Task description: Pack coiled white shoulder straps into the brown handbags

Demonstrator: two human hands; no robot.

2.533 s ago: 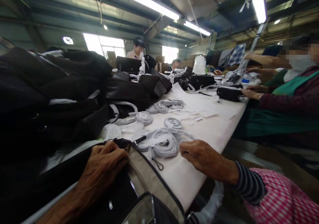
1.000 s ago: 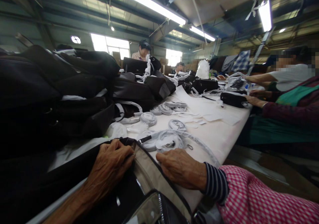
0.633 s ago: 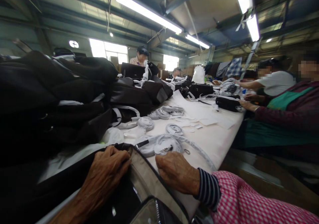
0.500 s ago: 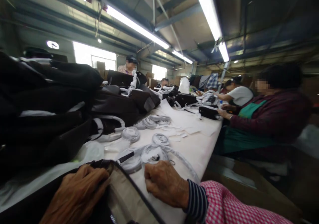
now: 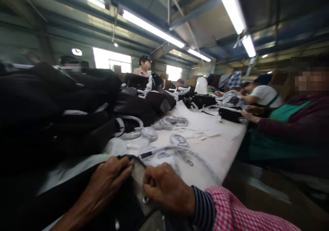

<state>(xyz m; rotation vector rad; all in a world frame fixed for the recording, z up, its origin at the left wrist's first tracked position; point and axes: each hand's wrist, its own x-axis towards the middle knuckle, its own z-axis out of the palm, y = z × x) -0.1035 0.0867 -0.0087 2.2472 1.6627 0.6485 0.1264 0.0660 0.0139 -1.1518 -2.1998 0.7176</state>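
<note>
A black bag with a beige lining (image 5: 138, 171) lies open in front of me. My left hand (image 5: 110, 178) is closed on its upper rim, thumb along the edge. Just right of it, my right hand (image 5: 167, 190) is curled shut against the opening; its fingers hide what they grip. A small metal ring (image 5: 145, 199) shows below those fingers. Behind my right hand, a strap wrapped in whitish covering (image 5: 190, 150) arches over the table, its black end (image 5: 146, 155) close to the bag's rim. A loose metal ring or hook (image 5: 190, 163) lies beside it.
Black bags (image 5: 84, 101) are piled high on the left. Coiled wrapped straps (image 5: 178, 140) and paper scraps (image 5: 200, 137) lie on the white table (image 5: 221, 149). Along the right edge sits a co-worker in a green apron (image 5: 288, 145), hands on a black bag (image 5: 231, 115). Other people work farther back.
The view has swung left, so the surroundings sit farther right. My right hand has come from the coiled strap to the bag's opening. The left hand still holds the rim, now nearer the right.
</note>
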